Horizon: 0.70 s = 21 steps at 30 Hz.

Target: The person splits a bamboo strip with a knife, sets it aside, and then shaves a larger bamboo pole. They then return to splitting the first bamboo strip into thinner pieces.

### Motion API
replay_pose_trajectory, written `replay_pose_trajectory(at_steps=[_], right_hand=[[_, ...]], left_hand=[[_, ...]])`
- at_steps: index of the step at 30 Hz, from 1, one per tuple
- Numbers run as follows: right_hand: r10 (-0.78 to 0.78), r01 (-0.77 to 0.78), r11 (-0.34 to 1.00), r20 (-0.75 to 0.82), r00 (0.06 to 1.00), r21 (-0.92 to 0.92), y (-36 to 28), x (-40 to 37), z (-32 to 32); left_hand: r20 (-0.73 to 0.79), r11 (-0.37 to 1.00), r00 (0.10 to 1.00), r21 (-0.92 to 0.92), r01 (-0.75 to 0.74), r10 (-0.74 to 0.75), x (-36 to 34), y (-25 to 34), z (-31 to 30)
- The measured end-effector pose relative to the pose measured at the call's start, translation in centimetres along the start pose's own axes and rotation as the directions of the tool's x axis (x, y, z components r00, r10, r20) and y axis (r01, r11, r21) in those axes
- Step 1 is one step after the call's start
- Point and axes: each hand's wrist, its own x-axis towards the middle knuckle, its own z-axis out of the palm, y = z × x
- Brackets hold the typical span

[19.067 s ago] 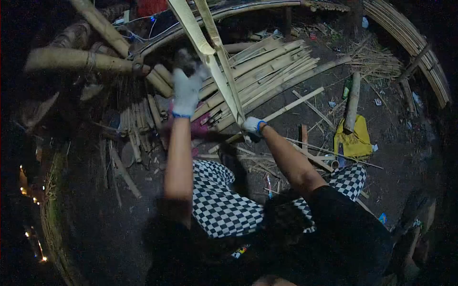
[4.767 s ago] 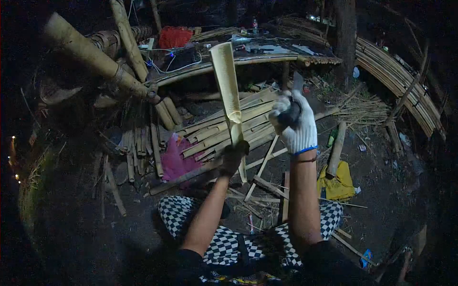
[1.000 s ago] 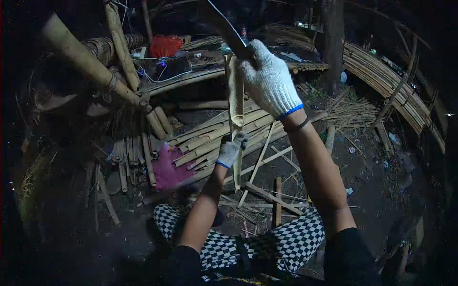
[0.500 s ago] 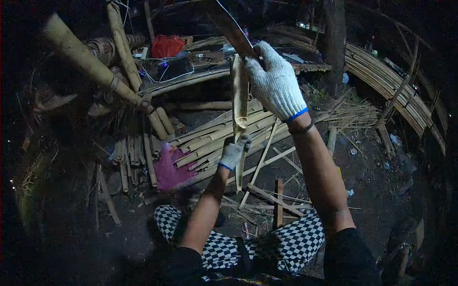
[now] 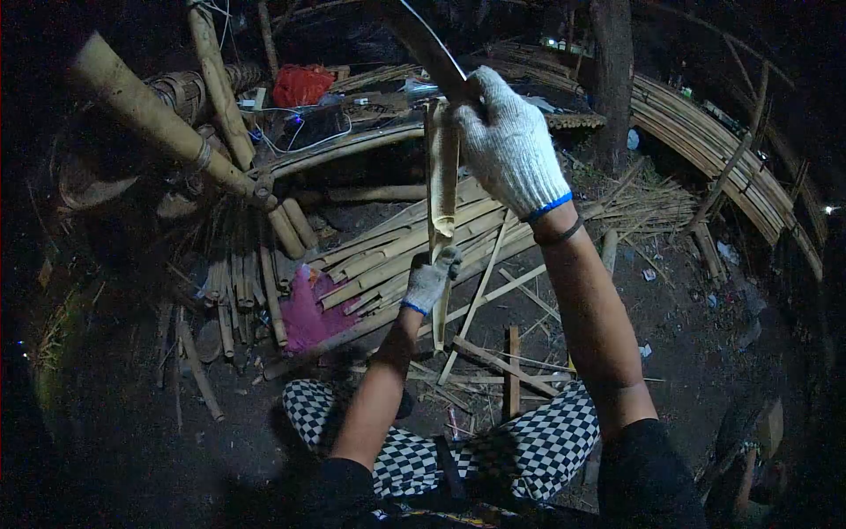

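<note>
My right hand (image 5: 515,145), in a white knit glove with a blue cuff, is closed around the handle of a large knife (image 5: 432,48). Its broad blade points up and away to the left, at the top of the view. A split length of bamboo (image 5: 442,172) stands nearly upright before me, hollow side showing. My left hand (image 5: 428,280), also gloved, wraps round this bamboo below its middle. The top end of the bamboo lies close beside the right glove and under the blade. The knife's handle is hidden in the glove.
Behind the hands lies a pile of split bamboo (image 5: 388,256), with a pink cloth (image 5: 308,313) at its left end. Thick bamboo poles (image 5: 150,115) lean at the left. A red bag (image 5: 302,85) rests on the rear bench. Thin strips (image 5: 476,300) and a wooden stake (image 5: 512,370) are near my knees.
The whole view has shifted slightly. Both hands keep their grips, and the knife stays raised beside the top of the bamboo with little movement.
</note>
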Motion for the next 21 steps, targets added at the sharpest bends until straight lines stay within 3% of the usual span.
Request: replay_pose_trajectory(at_steps=[12,17,21], right_hand=[[0.0,0.0,1.0,0.02,1.0,0.002,-0.3,-0.4,0.5],[0.0,0.006,0.997,0.075,0.997,-0.08,-0.9,-0.3,0.4],[-0.035,0.041,0.994,0.061,0.998,-0.097,-1.7,-0.4,0.4]], left_hand=[[-0.023,0.999,0.998,0.007,0.053,-0.053,-0.3,0.7,0.2],[-0.077,0.996,0.996,-0.084,0.031,-0.038,-0.4,1.1,0.7],[-0.1,1.0,0.995,-0.029,0.003,-0.006,-0.7,1.7,0.3]])
